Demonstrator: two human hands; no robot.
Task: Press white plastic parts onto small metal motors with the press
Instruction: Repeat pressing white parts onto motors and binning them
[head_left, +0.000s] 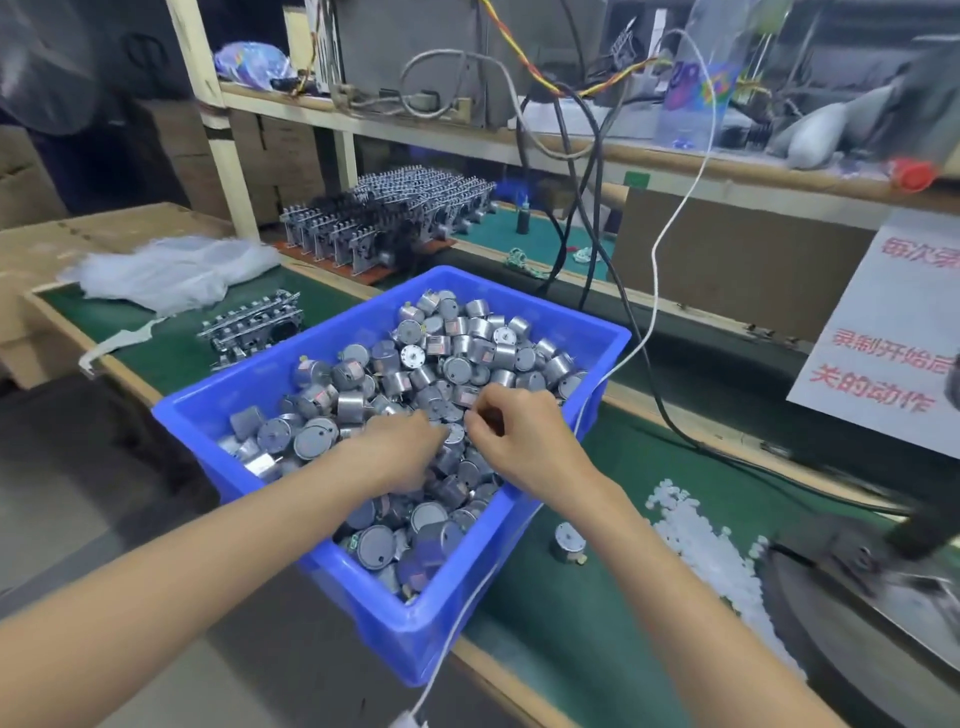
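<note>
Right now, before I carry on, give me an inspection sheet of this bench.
Surface: green mat on a wood-edged bench.
Job's things: blue bin heaped with metal motors; one loose motor on the mat; white plastic parts piled beside it; press at the right edge, blurred.
Clutter: white bag; metal assemblies.
Hands: left hand and right hand both in the bin, fingers curled among motors; what they hold is hidden.
Cables: white cord crosses the bin's rim; black cable trails over the mat.
Surroundings: shelf of equipment; sign with red text.
</note>
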